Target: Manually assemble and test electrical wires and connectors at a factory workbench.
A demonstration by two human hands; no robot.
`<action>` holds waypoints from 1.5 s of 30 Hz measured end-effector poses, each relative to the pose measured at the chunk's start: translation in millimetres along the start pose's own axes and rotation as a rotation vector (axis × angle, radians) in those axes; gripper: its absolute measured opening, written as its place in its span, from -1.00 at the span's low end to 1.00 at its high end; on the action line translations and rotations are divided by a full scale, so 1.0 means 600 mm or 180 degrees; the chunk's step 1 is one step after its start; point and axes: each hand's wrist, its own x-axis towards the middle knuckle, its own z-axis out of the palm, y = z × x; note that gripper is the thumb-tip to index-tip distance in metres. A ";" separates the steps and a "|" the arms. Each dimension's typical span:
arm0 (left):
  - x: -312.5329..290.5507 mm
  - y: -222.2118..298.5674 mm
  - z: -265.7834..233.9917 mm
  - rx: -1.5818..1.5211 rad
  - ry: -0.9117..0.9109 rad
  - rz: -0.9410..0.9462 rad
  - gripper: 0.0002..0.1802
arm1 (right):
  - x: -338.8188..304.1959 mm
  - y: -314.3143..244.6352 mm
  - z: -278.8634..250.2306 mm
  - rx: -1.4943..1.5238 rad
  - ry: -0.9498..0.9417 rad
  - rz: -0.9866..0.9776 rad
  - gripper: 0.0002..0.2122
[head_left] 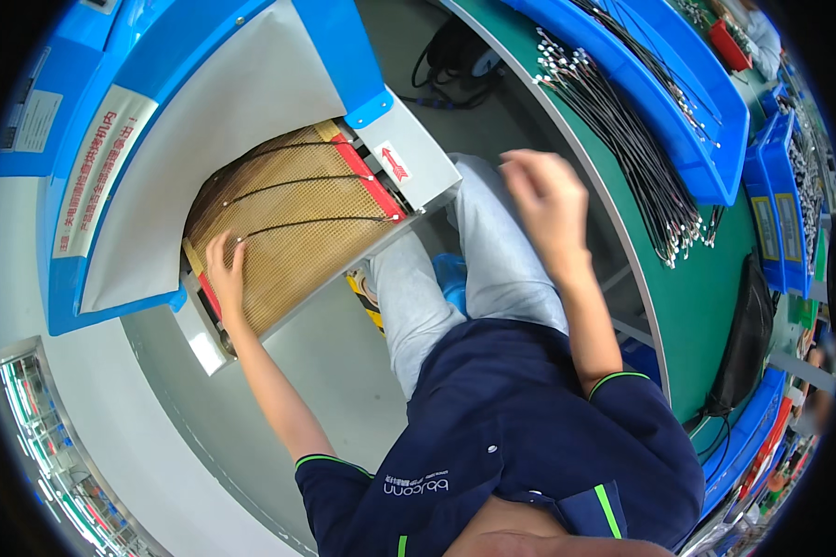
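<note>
R hand blurry, L hand nr cable tip, can't tell either's grip.

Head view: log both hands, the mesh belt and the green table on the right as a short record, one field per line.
Left hand: over the mesh belt, fingertips at the end of the nearest cable; grip unclear
Right hand: between belt and green table, blurred; nothing visible in it
Cables on belt: three, black, spaced apart
Table: bundle of black cables with white ends
Beside bundle: blue bin, more cables inside
</note>
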 end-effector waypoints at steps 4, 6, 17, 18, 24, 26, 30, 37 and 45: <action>-0.039 0.039 0.014 -0.0062 0.0267 0.0073 -0.70 | 0.031 0.047 -0.125 -0.1604 0.0409 0.0449 -0.77; -0.052 0.082 0.028 -0.0247 0.0293 0.0279 -0.73 | 0.024 0.068 -0.153 -0.1932 0.0428 0.0702 -0.73; -0.108 0.201 0.073 -0.0708 -0.0264 0.0291 -0.75 | 0.036 0.074 -0.170 -0.1360 0.0767 0.1006 -0.85; -0.108 0.205 0.073 -0.0715 -0.0266 0.0304 -0.75 | 0.039 0.065 -0.173 -0.1142 0.0959 0.1000 -0.86; -0.103 0.237 0.075 -0.0764 -0.0201 0.0365 -0.74 | 0.038 0.032 -0.192 -0.0688 0.1128 0.0587 -0.89; -0.099 0.253 0.080 -0.0916 -0.0197 0.0492 -0.73 | 0.039 0.033 -0.190 -0.0653 0.1284 0.0178 -0.88; -0.094 0.288 0.084 -0.1003 -0.0168 0.0500 -0.67 | 0.033 0.028 -0.189 -0.0478 0.1002 -0.0107 -0.85; -0.081 0.390 0.098 -0.1309 0.0016 0.0994 -0.47 | -0.001 0.027 -0.147 -0.0467 -0.0767 -0.0902 -0.85; -0.102 0.410 0.113 -0.1345 -0.1183 0.0836 -0.85 | 0.000 0.024 -0.151 -0.0636 -0.0979 -0.1090 -0.83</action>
